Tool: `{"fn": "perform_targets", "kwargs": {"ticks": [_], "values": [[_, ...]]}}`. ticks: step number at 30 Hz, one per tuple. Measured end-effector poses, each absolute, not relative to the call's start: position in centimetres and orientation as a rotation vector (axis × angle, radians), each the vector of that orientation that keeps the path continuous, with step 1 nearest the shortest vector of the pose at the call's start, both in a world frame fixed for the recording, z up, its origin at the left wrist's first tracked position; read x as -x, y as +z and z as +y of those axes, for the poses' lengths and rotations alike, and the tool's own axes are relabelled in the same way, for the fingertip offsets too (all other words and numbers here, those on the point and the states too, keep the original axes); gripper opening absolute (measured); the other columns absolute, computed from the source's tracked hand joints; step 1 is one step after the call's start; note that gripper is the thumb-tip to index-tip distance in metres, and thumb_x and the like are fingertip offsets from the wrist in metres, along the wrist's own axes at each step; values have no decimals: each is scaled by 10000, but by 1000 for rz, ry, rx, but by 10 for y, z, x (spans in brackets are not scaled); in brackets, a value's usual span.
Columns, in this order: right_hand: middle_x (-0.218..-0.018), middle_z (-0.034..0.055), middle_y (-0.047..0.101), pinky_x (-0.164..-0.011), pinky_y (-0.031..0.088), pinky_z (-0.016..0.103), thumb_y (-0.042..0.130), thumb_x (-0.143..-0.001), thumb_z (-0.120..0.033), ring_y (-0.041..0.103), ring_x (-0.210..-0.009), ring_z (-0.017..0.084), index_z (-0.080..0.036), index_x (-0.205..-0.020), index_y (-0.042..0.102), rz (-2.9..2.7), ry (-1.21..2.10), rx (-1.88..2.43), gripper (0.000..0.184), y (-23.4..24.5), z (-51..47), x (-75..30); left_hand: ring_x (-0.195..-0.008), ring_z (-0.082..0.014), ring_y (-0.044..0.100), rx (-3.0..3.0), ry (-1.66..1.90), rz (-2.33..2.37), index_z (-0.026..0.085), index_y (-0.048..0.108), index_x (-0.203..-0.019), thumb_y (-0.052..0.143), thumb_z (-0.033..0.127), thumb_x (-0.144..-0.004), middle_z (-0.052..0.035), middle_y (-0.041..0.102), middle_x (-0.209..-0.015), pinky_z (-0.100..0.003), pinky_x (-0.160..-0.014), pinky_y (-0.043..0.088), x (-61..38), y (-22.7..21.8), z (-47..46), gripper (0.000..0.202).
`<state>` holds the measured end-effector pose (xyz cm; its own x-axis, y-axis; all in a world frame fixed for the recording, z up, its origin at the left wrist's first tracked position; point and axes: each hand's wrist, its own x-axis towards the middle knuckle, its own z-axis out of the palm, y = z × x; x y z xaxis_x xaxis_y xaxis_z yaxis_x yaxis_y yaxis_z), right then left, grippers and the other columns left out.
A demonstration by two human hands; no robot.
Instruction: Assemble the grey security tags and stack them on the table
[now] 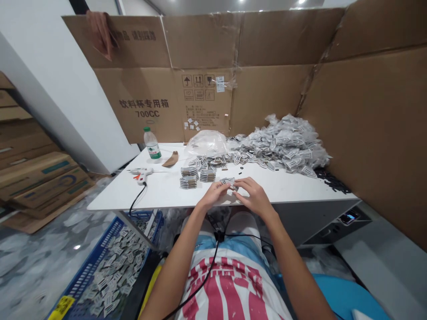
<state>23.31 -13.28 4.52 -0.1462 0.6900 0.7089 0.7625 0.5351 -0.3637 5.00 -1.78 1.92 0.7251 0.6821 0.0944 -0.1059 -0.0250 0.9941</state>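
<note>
Close to the table's front edge, a small flat patterned piece (227, 181), grey-white with dark lines, is between my two hands. My left hand (212, 195) pinches its near side with thumb and fingers. From the right, the fingertips of my right hand (254, 195) close on the other end of the piece; the exact contact is partly hidden. Just left of my hands stand neat stacks of similar pieces (188, 181), with another stack (207, 176) beside them. Behind these lie loose pieces (238, 157).
A heap of bagged pieces (287, 144) and small black parts (332, 181) lie right. A clear plastic bag (207, 143), a bottle (152, 144), a brown curved object (171, 159) and a corded glue gun (142, 175) stand left. Below is a blue crate (90, 262). Cardboard walls (273, 89) the table.
</note>
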Motion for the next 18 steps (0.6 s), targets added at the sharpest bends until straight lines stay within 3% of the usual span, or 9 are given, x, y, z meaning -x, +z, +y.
{"fn": "perform_targets", "kwargs": {"ticks": [3,9,18], "values": [[-1141,108,764,-950,570,480,680,-1011,-244,683,-1101,304,-259,-1152,751,-1815,-103,1148,159,41,-127,-229,-517,-59,191,-1399,702,476,186,454,-614,778,700,-818,77,256,-569,-266,-508,126,-50,18,-18,641],[-1060,91,792,-802,601,407,792,-934,-356,727,-1026,278,-246,-1032,795,-1409,133,1042,148,25,-104,-233,-494,-59,182,-1353,910,480,127,707,-794,724,685,-879,85,249,-556,-250,-490,114,-46,14,-20,564],[-1096,99,786,-905,589,426,887,-811,-436,727,-1062,292,-232,-974,810,-1208,502,970,272,1,-60,-258,-445,-59,232,-1148,1258,740,183,646,-797,744,634,-849,93,298,-540,-196,-426,172,-51,9,-15,464]]}}
